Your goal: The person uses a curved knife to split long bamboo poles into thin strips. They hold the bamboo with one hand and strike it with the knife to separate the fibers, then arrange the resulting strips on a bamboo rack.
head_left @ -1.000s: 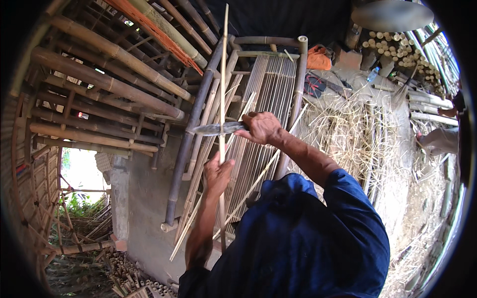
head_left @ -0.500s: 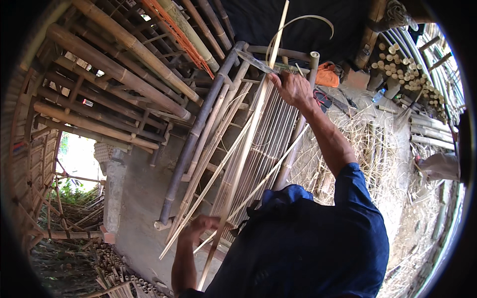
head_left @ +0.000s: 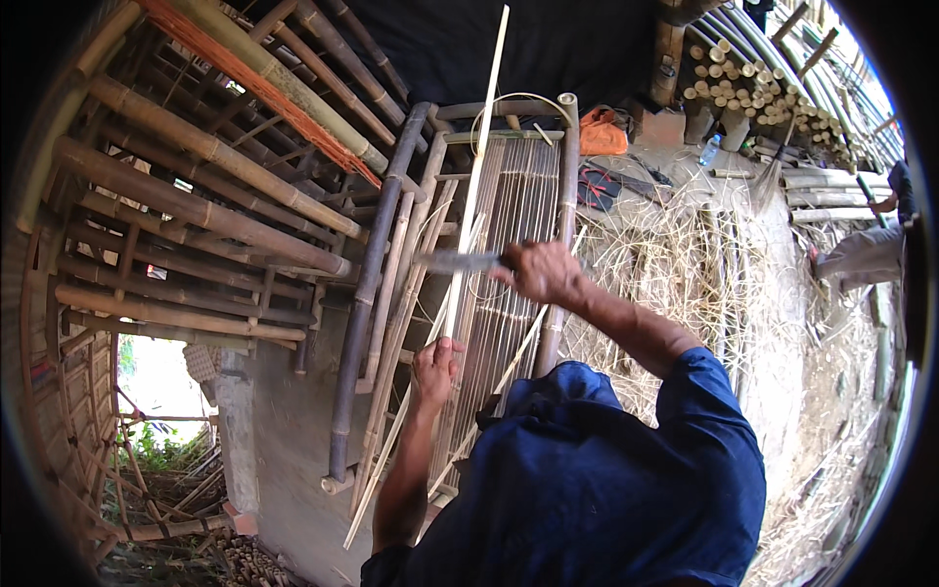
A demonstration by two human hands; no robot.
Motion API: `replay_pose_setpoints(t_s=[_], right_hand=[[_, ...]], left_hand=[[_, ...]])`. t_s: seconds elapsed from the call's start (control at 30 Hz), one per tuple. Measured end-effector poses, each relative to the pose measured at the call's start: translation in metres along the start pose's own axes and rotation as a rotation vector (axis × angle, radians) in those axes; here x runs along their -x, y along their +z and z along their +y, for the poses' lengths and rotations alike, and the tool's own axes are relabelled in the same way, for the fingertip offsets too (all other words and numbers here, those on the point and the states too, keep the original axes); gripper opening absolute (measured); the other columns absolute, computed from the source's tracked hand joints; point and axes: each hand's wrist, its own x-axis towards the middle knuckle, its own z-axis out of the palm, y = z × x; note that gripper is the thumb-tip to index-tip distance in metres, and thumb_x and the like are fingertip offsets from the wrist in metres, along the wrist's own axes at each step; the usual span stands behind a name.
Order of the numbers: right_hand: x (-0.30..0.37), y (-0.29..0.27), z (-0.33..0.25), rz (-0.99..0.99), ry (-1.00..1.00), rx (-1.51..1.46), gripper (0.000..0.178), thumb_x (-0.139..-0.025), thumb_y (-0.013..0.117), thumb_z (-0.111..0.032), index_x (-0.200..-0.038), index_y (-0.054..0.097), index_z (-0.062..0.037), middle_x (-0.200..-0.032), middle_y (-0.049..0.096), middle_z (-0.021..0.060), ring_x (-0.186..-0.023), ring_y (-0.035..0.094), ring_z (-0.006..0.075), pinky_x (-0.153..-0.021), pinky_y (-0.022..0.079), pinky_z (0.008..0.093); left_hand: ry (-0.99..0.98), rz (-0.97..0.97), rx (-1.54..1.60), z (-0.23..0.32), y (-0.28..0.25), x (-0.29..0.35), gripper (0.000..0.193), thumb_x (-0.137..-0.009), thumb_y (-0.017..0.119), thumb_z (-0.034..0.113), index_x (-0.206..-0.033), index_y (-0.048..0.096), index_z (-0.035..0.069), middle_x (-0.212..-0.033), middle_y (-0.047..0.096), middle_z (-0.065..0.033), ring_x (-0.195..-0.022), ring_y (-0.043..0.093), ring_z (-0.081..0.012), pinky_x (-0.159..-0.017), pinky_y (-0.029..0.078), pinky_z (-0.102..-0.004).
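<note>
My right hand [head_left: 543, 272] is wrapped round the handle of a knife [head_left: 455, 261]. Its blade, slightly smeared by motion, points left across a long pale bamboo strip [head_left: 483, 168]. Nearer to me and to the left, my left hand [head_left: 436, 368] is closed on that same strip, which runs away past the far end of a bamboo bed frame [head_left: 569, 186]. Narrow slats [head_left: 533, 215] fill the frame under both hands. A thin curled shaving or loop [head_left: 476, 132] hangs by the strip near the far end.
Bamboo racks [head_left: 205, 196] crowd the left. Loose shavings [head_left: 675, 264] cover the floor at right, near an orange bag [head_left: 602, 133], a plastic bottle [head_left: 709, 150] and stacked bamboo poles [head_left: 729, 83]. Another person [head_left: 861, 254] is at the right edge.
My right hand with the knife has come toward me from the frame's far end. My left hand has moved forward along the strip, so both hands are closer together.
</note>
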Motion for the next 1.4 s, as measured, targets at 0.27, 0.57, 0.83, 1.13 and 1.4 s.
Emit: replay_pose_setpoints(t_s=[0.27,0.57,0.83,1.13,1.4], right_hand=[[-0.026,0.001,-0.012,0.065,-0.133,0.107,0.081,-0.09,0.024,-0.081,-0.087,0.066,-0.0121,-0.051,0.047,0.001,-0.04,0.04,0.0079,-0.035,0.035,0.0313],[-0.064,-0.016,0.011,0.248,-0.057,0.173,0.062,-0.098,0.035,-0.065,-0.073,0.057,-0.0132,-0.046,0.042,-0.0043,-0.034,0.036,0.0086,-0.029,0.032,0.0302],[-0.112,-0.095,0.136,0.301,0.492,0.263,0.075,-0.091,0.037,-0.074,-0.101,0.074,-0.0101,-0.092,0.072,0.0202,-0.09,0.071,0.0351,-0.078,0.058,0.0449],[-0.09,-0.145,0.165,0.395,0.616,-0.096,0.086,-0.09,0.031,-0.079,-0.096,0.073,-0.0052,-0.1,0.068,0.0284,-0.106,0.063,0.0449,-0.089,0.051,0.0485],[0.017,0.026,-0.002,-0.186,0.257,-0.103,0.074,-0.097,0.017,-0.071,-0.089,0.059,-0.01,-0.055,0.048,-0.0027,-0.041,0.04,0.0069,-0.031,0.033,0.0281]], left_hand=[[0.168,0.264,-0.471,0.021,-0.011,0.048,0.034,-0.104,0.044,0.025,-0.094,0.061,-0.003,-0.079,0.062,-0.0241,-0.074,0.062,-0.0413,-0.067,0.047,-0.0467],[0.024,0.22,-0.465,0.023,-0.041,0.131,0.036,-0.105,0.043,0.028,-0.091,0.057,-0.002,-0.078,0.058,-0.0225,-0.073,0.058,-0.0408,-0.066,0.044,-0.0456],[0.019,0.037,-0.489,-0.075,-0.116,0.234,0.027,-0.102,0.047,0.024,-0.087,0.058,0.005,-0.073,0.059,-0.0156,-0.063,0.061,-0.0323,-0.052,0.043,-0.0398],[-0.096,0.104,-0.313,-0.091,-0.08,0.206,0.03,-0.098,0.054,0.031,-0.088,0.06,0.003,-0.064,0.059,-0.0136,-0.055,0.059,-0.0225,-0.052,0.045,-0.0393],[0.012,0.175,-0.052,-0.067,-0.014,0.086,0.032,-0.098,0.06,0.031,-0.108,0.067,0.001,-0.058,0.053,-0.0008,-0.049,0.049,-0.0082,-0.046,0.037,-0.027]])
